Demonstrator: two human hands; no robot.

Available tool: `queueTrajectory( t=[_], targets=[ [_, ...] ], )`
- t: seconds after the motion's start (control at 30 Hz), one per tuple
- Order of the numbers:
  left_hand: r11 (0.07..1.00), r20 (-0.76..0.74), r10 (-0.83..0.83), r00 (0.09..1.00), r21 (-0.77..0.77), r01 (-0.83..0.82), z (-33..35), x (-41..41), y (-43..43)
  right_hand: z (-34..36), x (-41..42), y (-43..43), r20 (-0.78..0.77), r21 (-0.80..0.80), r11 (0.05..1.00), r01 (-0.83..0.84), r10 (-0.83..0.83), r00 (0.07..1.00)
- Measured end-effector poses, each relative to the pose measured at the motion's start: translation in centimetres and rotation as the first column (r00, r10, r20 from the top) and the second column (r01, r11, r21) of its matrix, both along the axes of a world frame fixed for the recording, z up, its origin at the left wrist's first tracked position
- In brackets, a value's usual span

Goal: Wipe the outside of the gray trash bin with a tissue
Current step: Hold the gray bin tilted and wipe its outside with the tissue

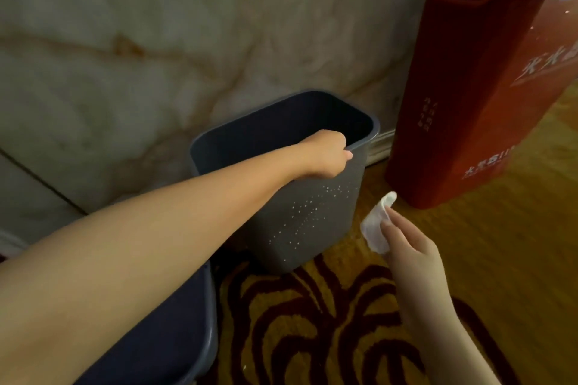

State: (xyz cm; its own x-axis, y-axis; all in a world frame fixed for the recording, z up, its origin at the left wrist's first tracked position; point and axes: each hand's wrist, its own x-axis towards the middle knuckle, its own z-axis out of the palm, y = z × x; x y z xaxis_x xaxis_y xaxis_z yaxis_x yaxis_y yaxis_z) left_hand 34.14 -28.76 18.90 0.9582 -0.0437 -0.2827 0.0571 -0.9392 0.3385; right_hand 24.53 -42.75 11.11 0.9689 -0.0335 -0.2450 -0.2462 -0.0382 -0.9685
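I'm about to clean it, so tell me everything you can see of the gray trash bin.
The gray trash bin looks like matte plastic, rectangular with rounded corners, open-topped, its inside dark. It stands tilted on the patterned carpet by the marble wall. White specks dot its near side. The left hand grips its rim.

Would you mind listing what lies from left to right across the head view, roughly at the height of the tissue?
Left forearm → gray trash bin → tissue in the right hand → red box.
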Motion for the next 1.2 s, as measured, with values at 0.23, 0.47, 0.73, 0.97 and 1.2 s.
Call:
queueTrajectory(
  t=[0.23,0.47,0.73,0.97,1.2],
  targets=[
    [0.97,0.287,0.123,0.95,-0.237,-0.054,3.1,-1.5,3.1,3.3,2.8,5.4,0.547,-0.328,0.943,-0.062,0.243,0.801],
    [0.601,0.096,0.472,0.876,-0.762,-0.241,2.5,-3.5,6.0,4.8,4.6,8.1,0.681,-0.575,0.806,0.141,0.376,0.629],
    [0.483,0.1,0.578,0.81,-0.842,-0.241,2.3,-5.0,7.5,4.9,5.5,10.9,0.589,-0.716,0.698,0.002,0.602,0.54],
    [0.545,0.091,0.6,0.795,-0.773,-0.323,-1.2,-5.4,8.0,-0.3,5.5,8.5,0.458,-0.699,0.706,-0.114,0.564,0.687],
    [0.606,0.102,0.564,0.819,-0.725,-0.327,-1.6,-4.3,8.7,-5.5,6.4,4.2,0.287,-0.639,0.758,-0.128,0.389,0.875]
  ],
)
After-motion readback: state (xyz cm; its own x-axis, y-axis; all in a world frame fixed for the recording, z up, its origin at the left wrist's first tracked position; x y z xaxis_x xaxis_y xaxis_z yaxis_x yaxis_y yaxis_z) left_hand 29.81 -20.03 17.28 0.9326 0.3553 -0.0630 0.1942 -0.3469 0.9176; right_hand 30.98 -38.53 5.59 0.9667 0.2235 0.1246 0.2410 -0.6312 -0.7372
